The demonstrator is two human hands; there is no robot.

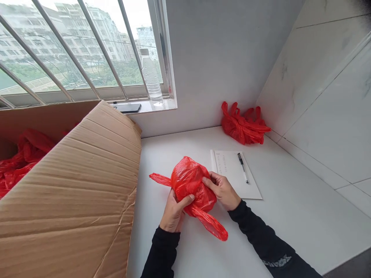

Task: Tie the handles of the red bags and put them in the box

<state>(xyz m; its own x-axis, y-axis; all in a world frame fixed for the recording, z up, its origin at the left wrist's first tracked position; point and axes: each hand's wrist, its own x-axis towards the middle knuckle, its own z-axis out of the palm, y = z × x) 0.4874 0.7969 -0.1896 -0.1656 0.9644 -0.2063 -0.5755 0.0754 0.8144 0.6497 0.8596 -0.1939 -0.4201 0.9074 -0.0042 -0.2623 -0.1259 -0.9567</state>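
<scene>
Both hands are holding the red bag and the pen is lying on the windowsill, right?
Not quite, the pen's place is wrong: the head view shows the pen on the white pad. The left hand and right hand do hold the red bag.

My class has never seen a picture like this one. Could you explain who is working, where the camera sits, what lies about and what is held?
No machine here: a person works bare-handed, and the one picture comes from a camera worn on their head, looking forward and down. The left hand and right hand hold a red plastic bag between them. On the white surface lie a pad of paper with a pen on it and, near the corner, more red plastic. At left, a cardboard box contains further red plastic.
</scene>
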